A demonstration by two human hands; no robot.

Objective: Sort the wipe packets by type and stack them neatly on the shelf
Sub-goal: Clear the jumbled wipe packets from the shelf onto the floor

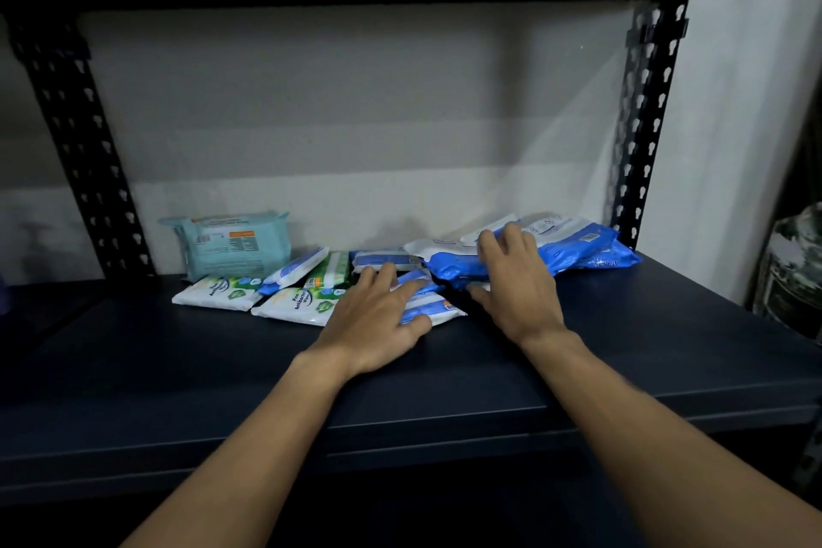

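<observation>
Clasps large blue packet [574,249] in right grip [516,280], right of teal pack [231,242]; rests left grip [378,320], released, flat on small blue packets [433,309] between.

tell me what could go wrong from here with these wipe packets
The big blue packets gripped by the right hand lie in a loose, slanted heap; pulling one may drag the rest along.
The left hand rests on a small blue packet beside green packets, so types could end up mixed.
</observation>
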